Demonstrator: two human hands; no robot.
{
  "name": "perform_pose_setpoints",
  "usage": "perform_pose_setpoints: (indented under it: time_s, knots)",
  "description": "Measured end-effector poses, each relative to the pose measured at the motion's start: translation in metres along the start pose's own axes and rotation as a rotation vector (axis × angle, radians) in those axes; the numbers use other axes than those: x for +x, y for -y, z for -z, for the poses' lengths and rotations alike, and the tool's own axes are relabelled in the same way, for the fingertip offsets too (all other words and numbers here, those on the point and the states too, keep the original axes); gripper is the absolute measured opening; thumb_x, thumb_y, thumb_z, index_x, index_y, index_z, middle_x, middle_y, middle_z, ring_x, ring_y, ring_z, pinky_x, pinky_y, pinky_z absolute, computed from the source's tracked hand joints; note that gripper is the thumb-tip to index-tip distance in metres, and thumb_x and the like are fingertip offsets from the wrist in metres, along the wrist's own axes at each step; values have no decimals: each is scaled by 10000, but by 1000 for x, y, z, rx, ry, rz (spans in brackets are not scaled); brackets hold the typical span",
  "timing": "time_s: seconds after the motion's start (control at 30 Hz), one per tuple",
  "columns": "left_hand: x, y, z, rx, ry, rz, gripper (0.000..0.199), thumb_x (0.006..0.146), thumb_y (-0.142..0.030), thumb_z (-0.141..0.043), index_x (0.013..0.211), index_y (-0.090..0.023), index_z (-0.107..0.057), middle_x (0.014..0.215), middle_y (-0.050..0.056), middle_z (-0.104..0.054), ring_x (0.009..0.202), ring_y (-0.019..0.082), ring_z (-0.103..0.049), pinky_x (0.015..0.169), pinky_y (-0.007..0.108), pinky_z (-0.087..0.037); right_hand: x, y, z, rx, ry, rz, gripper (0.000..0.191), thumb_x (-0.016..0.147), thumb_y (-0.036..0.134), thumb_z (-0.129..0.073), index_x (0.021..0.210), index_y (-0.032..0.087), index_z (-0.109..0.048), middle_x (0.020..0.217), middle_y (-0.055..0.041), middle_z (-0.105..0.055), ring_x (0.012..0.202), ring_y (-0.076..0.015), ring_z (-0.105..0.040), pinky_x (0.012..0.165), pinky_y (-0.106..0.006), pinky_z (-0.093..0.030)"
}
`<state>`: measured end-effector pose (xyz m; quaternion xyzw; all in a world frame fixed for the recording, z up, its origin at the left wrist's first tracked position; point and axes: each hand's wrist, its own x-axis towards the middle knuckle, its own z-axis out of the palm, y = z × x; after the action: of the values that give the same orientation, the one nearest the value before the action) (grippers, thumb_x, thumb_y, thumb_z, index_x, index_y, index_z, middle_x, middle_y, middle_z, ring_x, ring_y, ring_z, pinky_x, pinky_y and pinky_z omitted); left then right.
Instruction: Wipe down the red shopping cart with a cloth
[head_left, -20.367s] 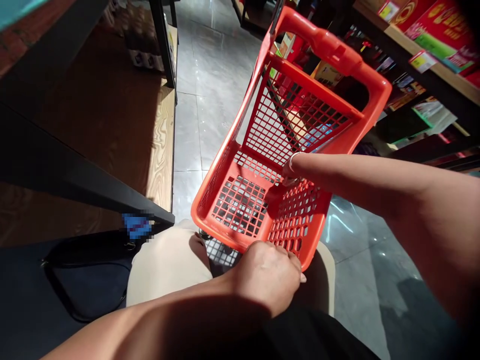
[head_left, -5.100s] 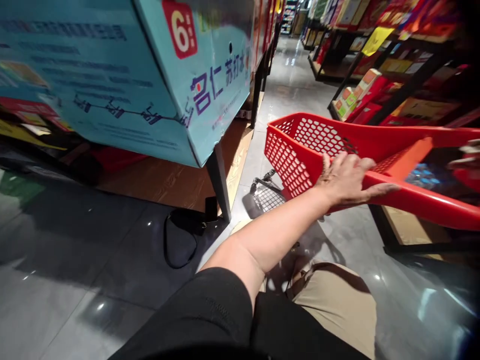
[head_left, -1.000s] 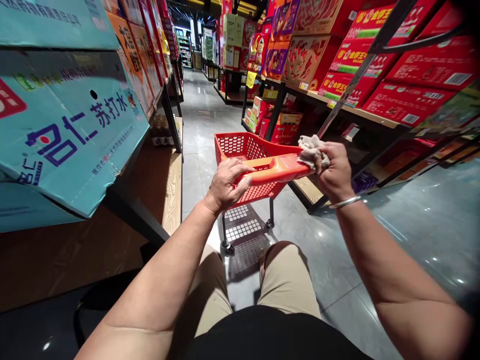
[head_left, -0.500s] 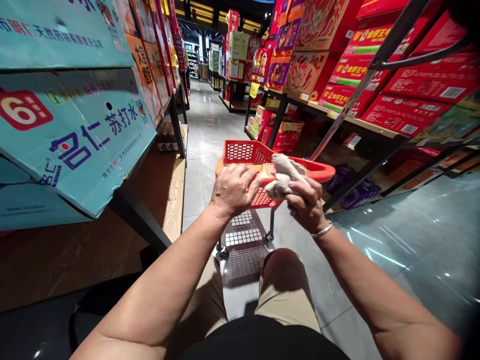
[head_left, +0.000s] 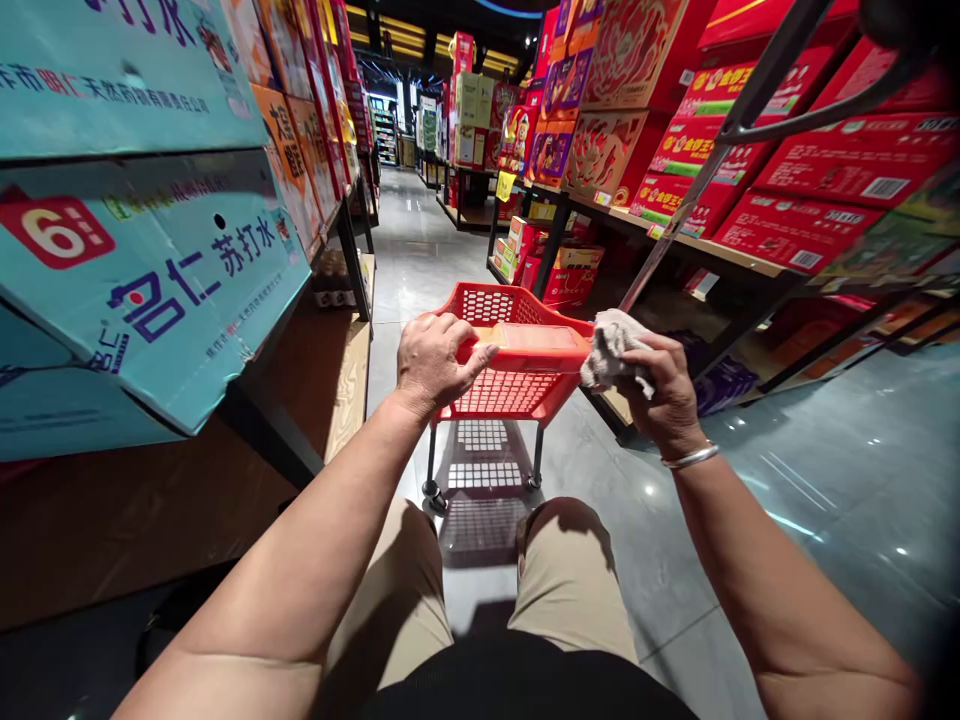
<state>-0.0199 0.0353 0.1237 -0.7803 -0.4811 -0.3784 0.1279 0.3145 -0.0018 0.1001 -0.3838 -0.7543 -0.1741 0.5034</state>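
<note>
A red plastic shopping cart (head_left: 504, 392) with a perforated basket stands in front of my knees. My left hand (head_left: 439, 362) is wrapped round the left part of its handle (head_left: 529, 338), thumb lying toward the middle. At the handle's right end, my right hand (head_left: 664, 390) holds a crumpled, greyish-white cloth (head_left: 615, 352) against the red plastic. The fingers of that hand are bent round the cloth, and a light bracelet circles the wrist. No goods show inside the part of the basket that is visible.
Light blue cartons (head_left: 150, 270) sit on a shelf close at my left. Red boxes (head_left: 802, 225) fill the shelving on the right. A slanted metal pole (head_left: 686, 205) crosses in front of them. The grey tiled aisle (head_left: 412, 235) runs ahead between the shelves.
My right hand has moved right with the cloth, from near the handle's middle to its right end. My left hand has shifted slightly left, and more of the handle shows between them.
</note>
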Motion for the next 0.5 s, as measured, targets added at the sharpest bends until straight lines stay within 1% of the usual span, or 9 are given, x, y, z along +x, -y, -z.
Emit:
perform_pose_setpoints:
  time_s: [0.07, 0.1, 0.2, 0.23, 0.27, 0.33, 0.37, 0.43, 0.5]
  knots:
    - [1, 4, 1, 25, -9, 42, 419, 942, -576, -472, 843, -216, -662, 904, 56, -693, 907, 244, -595, 861, 398, -383, -1, 6, 0, 4, 38, 20, 219, 834, 211, -701, 1045, 262, -668, 1215, -81, -609, 1155, -269, -614, 997, -500, -526]
    - [1, 7, 1, 37, -10, 57, 411, 942, -569, -475, 832, -217, -655, 908, 57, -696, 914, 246, -592, 860, 400, -378, -2, 5, 1, 8, 49, 15, 210, 828, 208, -700, 1029, 261, -675, 1213, -77, -612, 1154, -265, -617, 999, -495, -526]
    - [2, 17, 4, 44, 2, 75, 364, 926, -541, -510, 814, -221, -645, 910, 53, -705, 916, 246, -587, 854, 403, -373, -3, -13, 8, 58, 17, -77, 256, 777, 221, -722, 1027, 243, -672, 1231, -80, -605, 1170, -269, -606, 1005, -490, -515]
    - [3, 21, 5, 41, 10, 77, 345, 916, -529, -526, 810, -223, -645, 903, 50, -707, 912, 246, -586, 853, 404, -374, -3, -22, 10, 86, 5, -146, 277, 768, 231, -720, 1039, 235, -665, 1231, -81, -605, 1155, -266, -608, 995, -487, -517]
    - [3, 24, 6, 38, 19, 82, 325, 905, -515, -541, 805, -224, -646, 893, 47, -707, 908, 247, -586, 853, 406, -376, -3, -30, 10, 130, -5, -241, 295, 765, 248, -714, 1053, 229, -656, 1197, -77, -618, 1099, -254, -626, 960, -477, -533]
    - [4, 27, 8, 44, 29, 110, 284, 882, -479, -567, 793, -223, -650, 876, 46, -705, 908, 257, -588, 861, 417, -381, -1, -43, 8, 285, -10, -484, 324, 763, 304, -711, 1066, 223, -627, 1026, -44, -654, 873, -204, -654, 808, -421, -579]
    - [5, 26, 9, 49, 26, 126, 254, 875, -448, -572, 797, -222, -656, 884, 49, -706, 916, 262, -591, 870, 424, -384, 0, -46, 5, 389, -8, -604, 344, 754, 339, -723, 1058, 223, -611, 921, -17, -651, 746, -171, -634, 708, -374, -583]
    - [5, 18, 10, 38, -4, 133, 194, 880, -365, -554, 872, -221, -683, 949, 60, -712, 960, 268, -599, 905, 436, -384, 3, -45, 0, 584, -23, -768, 401, 706, 393, -766, 1023, 225, -584, 776, 31, -613, 589, -123, -568, 556, -290, -543]
    - [6, 2, 9, -5, -50, 74, 237, 899, -303, -521, 1040, -223, -695, 1068, 72, -713, 1039, 265, -603, 958, 442, -374, 7, -33, -2, 685, -37, -846, 431, 670, 405, -796, 993, 230, -572, 756, 43, -610, 557, -110, -562, 505, -258, -527]
